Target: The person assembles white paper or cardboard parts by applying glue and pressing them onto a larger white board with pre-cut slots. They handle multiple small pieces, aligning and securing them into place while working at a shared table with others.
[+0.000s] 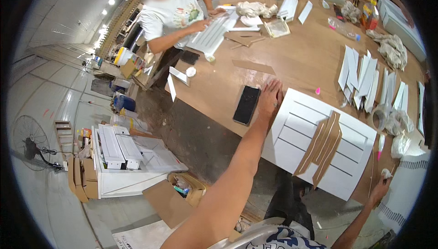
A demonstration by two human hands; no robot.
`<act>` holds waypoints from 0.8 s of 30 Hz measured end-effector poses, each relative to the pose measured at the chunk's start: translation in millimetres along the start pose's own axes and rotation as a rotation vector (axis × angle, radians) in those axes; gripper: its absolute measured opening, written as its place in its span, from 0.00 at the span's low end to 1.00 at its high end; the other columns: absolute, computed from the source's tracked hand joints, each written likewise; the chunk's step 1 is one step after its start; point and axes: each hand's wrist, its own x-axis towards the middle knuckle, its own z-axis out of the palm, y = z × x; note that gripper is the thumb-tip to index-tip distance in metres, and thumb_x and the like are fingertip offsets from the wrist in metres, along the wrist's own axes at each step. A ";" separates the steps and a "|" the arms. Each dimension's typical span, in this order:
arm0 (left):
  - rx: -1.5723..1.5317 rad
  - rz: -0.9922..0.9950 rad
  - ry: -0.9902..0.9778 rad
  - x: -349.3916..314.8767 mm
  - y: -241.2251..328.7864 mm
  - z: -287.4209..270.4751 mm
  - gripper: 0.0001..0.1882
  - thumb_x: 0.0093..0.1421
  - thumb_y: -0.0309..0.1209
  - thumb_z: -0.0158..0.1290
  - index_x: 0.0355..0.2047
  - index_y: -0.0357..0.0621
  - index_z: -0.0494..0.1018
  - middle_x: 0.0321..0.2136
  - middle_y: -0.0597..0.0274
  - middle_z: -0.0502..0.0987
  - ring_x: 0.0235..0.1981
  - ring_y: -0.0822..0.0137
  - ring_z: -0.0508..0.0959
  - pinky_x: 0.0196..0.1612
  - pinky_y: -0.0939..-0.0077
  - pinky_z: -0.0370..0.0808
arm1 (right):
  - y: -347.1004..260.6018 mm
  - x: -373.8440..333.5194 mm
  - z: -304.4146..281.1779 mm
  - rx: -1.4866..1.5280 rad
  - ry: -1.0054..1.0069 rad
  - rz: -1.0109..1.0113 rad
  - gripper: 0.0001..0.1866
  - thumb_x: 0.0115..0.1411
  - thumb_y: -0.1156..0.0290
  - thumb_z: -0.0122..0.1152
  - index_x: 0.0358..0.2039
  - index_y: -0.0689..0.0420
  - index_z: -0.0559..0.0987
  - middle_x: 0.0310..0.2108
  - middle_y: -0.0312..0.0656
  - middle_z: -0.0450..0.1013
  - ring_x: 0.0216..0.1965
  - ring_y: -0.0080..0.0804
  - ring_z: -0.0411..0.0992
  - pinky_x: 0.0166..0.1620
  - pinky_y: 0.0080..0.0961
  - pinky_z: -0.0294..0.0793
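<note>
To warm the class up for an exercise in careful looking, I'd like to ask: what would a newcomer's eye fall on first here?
Probably the large white grooved panel right of centre, with brown strips bearing pale lines laid across it. Next comes the left hand, resting on the brown table between that panel and a dark phone. Toward the upper left, a co-worker reaches over a second white panel.

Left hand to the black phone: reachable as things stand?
Likely yes. The left hand rests on the brown table just right of the phone; nothing visible covers the phone or blocks the short gap.
</note>
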 end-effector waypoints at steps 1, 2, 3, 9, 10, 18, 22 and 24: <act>-0.036 0.045 0.062 -0.7 -5.2 14.9 0.24 0.67 0.33 0.41 0.62 0.43 0.66 0.65 0.55 0.65 0.68 0.62 0.60 0.72 0.66 0.49 | 5.0 4.9 -0.3 -0.019 -0.004 -0.006 0.25 0.66 0.58 0.59 0.57 0.62 0.74 0.49 0.54 0.76 0.48 0.43 0.76 0.53 0.34 0.72; 0.000 0.054 0.041 0.1 -3.7 26.3 0.24 0.66 0.32 0.41 0.62 0.43 0.67 0.64 0.56 0.66 0.67 0.62 0.61 0.72 0.65 0.50 | 8.5 9.2 -1.9 -0.046 -0.001 -0.004 0.25 0.66 0.59 0.59 0.57 0.62 0.74 0.48 0.54 0.77 0.47 0.42 0.76 0.52 0.34 0.72; 0.020 0.037 0.040 -3.2 -1.9 10.0 0.23 0.66 0.32 0.41 0.61 0.43 0.68 0.64 0.57 0.67 0.67 0.62 0.61 0.71 0.65 0.51 | 3.9 -2.1 5.1 -0.046 -0.006 0.009 0.24 0.66 0.59 0.59 0.57 0.63 0.74 0.47 0.53 0.77 0.47 0.42 0.76 0.52 0.33 0.72; 0.028 0.024 0.060 0.8 -0.7 -1.3 0.23 0.67 0.35 0.41 0.60 0.45 0.68 0.63 0.58 0.68 0.66 0.63 0.63 0.71 0.65 0.53 | 10.8 -1.3 4.1 0.000 -0.085 0.022 0.23 0.65 0.63 0.61 0.55 0.64 0.74 0.44 0.52 0.77 0.44 0.40 0.76 0.49 0.33 0.73; 0.014 0.030 0.061 0.0 -4.5 -0.7 0.23 0.67 0.35 0.42 0.60 0.45 0.69 0.63 0.58 0.68 0.66 0.63 0.63 0.70 0.64 0.53 | 14.6 -2.4 6.9 0.039 -0.087 0.026 0.23 0.64 0.63 0.61 0.54 0.64 0.74 0.43 0.52 0.77 0.43 0.40 0.76 0.49 0.33 0.73; 0.019 0.093 0.127 0.6 -10.5 -1.9 0.21 0.65 0.35 0.45 0.57 0.43 0.72 0.60 0.54 0.71 0.63 0.55 0.67 0.69 0.60 0.56 | -23.6 -19.6 -7.8 0.142 -0.155 0.087 0.22 0.62 0.68 0.63 0.54 0.65 0.74 0.46 0.47 0.76 0.45 0.35 0.75 0.50 0.30 0.73; -0.044 0.114 0.148 2.3 -2.9 3.2 0.20 0.64 0.34 0.46 0.54 0.43 0.74 0.57 0.51 0.73 0.61 0.52 0.69 0.66 0.60 0.62 | 5.7 -19.1 -19.0 0.264 -0.146 0.102 0.23 0.61 0.69 0.64 0.54 0.64 0.74 0.46 0.46 0.77 0.46 0.34 0.75 0.50 0.29 0.73; -0.082 0.101 0.128 1.5 15.5 -7.0 0.18 0.65 0.33 0.47 0.53 0.43 0.73 0.55 0.47 0.74 0.58 0.48 0.71 0.63 0.57 0.65 | -23.2 -30.1 -33.5 0.243 -0.103 0.127 0.20 0.60 0.67 0.65 0.50 0.64 0.76 0.43 0.45 0.77 0.45 0.34 0.74 0.50 0.28 0.72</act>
